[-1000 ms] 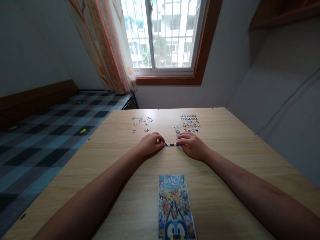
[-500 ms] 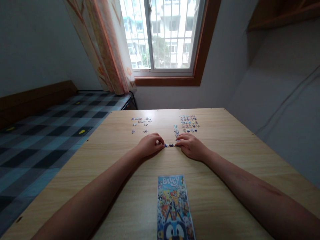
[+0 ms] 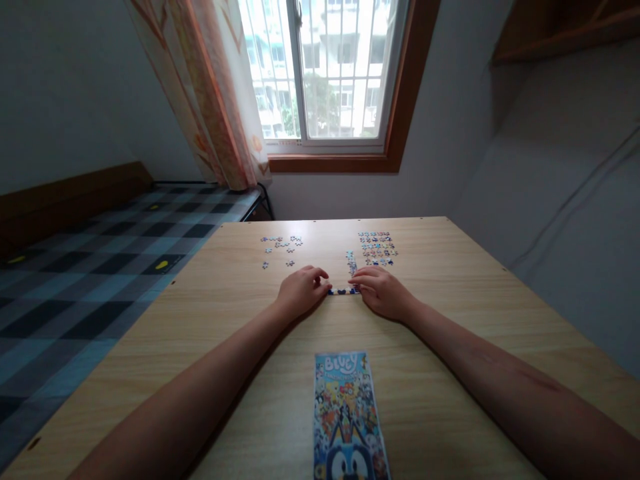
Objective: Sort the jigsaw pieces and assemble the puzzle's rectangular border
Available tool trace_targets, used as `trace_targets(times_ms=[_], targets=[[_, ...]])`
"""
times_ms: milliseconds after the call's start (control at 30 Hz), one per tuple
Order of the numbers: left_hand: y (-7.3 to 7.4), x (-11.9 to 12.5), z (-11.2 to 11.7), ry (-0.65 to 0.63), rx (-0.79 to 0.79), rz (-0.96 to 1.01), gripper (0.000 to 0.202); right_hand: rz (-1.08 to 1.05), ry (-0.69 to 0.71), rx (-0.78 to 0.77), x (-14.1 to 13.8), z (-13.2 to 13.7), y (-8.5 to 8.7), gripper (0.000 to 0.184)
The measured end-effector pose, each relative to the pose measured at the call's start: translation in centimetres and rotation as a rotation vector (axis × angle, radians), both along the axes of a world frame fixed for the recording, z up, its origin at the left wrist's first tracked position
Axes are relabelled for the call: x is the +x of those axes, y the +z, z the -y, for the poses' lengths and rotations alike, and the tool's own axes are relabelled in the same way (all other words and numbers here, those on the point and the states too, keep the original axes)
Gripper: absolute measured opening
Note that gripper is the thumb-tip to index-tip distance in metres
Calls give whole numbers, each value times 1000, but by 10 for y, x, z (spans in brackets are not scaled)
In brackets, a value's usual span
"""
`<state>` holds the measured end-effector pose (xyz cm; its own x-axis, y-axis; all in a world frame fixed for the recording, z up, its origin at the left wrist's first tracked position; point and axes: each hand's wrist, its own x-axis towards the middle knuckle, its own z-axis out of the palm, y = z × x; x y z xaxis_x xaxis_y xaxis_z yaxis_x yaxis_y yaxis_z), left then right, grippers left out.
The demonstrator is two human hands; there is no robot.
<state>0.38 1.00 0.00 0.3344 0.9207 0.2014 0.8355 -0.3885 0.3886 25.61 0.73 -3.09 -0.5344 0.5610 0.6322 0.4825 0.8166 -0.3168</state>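
Note:
A short strip of joined jigsaw pieces [image 3: 342, 292], dark blue and cream, lies flat on the table between my two hands. My left hand [image 3: 302, 291] rests at its left end, thumb tip touching or nearly touching it, index finger lifted with a gap between. At the right end is my right hand [image 3: 384, 292], fingers stretched out and apart over the strip's end. Its fingertips partly cover that end and the near end of an upright column of joined pieces [image 3: 351, 259] just beyond. Any contact between these fingertips and the pieces is unclear.
Several rows of puzzle pieces [image 3: 377, 248] lie at the back right; several loose ones [image 3: 285, 244] are scattered back left. A Bluey picture sheet [image 3: 345, 407] lies nearest me on the wooden table [image 3: 240, 267]. A checked bed [image 3: 100, 280] stands left, below a window [image 3: 340, 80].
Finger and thumb of my left hand have parted a little. My right fingers have eased off the strip's right end, so more of it shows.

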Motion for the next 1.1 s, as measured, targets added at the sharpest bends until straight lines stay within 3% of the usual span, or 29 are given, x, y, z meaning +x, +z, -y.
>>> trace_targets(times_ms=[433,733,1100], targets=[[-1,2,1,18,50,-44,19,14,-13,-52,1,0,-2,41],[-3,0,2,13,62,-23,19,15,-73,-67,2,1,-3,29],[-2,2,7,14,66,-64,18,41,-52,-76,3,0,-6,32]])
